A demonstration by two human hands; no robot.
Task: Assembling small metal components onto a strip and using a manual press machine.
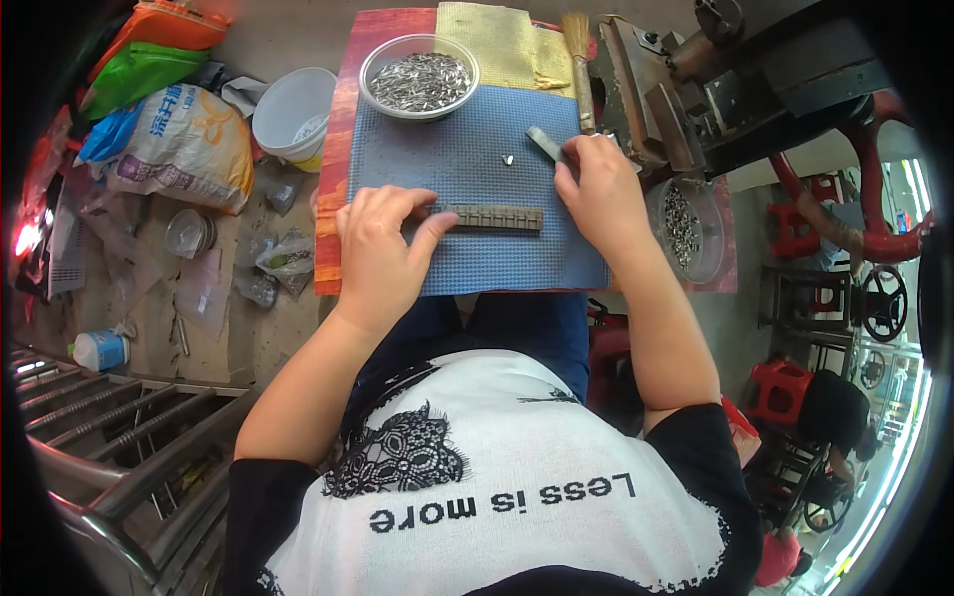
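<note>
On the blue textured mat (467,263) lies a dark metal bar (497,218) with a row of slots along it. My left hand (383,243) pinches its left end between thumb and fingers, covering that end. In my right hand (606,189) is a short, flat grey metal strip (543,142), held by its near end and pointing up and left. Between the strip and the bar sit a couple of tiny shiny metal pieces (508,159). A white round tub (370,72) full of small metal pins stands at the mat's far left.
A brush (577,45) lies at the far right beside yellow sheeting (487,35). Close on the right stands a dark machine (656,109), with a clear bowl (711,263) of metal parts below. Left of the table are a white bucket (288,104) and stuffed sacks (179,149).
</note>
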